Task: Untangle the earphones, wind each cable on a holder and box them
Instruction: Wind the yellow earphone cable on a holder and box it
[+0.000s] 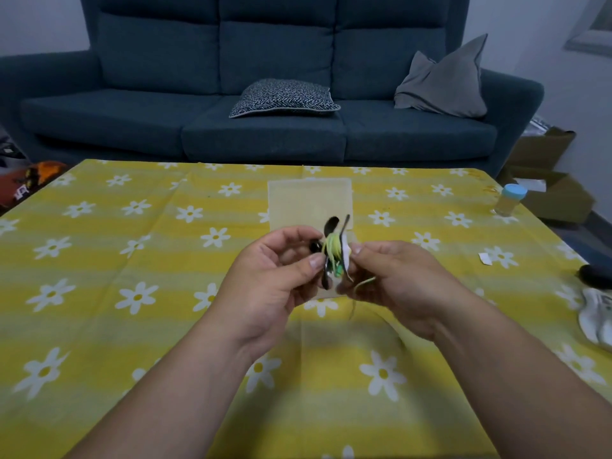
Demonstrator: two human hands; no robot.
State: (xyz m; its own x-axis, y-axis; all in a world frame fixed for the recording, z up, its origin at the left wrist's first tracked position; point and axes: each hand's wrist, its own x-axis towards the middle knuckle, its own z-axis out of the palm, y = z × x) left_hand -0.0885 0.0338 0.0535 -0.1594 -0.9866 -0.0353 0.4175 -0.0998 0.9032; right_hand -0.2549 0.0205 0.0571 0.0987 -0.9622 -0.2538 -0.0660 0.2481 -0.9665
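Observation:
Above the middle of the table both hands hold a small black-and-white cable holder (332, 226) with a yellow-green earphone cable (332, 246) wound round its middle. My left hand (275, 279) pinches the holder's left side between thumb and fingers. My right hand (394, 279) pinches its right side, and a loose yellow-green end of the cable trails under the right fingers. Behind the hands a shallow translucent box (309, 200) lies on the yellow flowered tablecloth (132, 293); its near part is hidden by the hands.
A small jar with a blue lid (510, 200) stands near the table's right edge. A scrap of white paper (485, 259), a dark object (596, 276) and a white shoe-like thing (596, 319) lie at the right. A blue sofa (265, 94) with cushions stands beyond the table.

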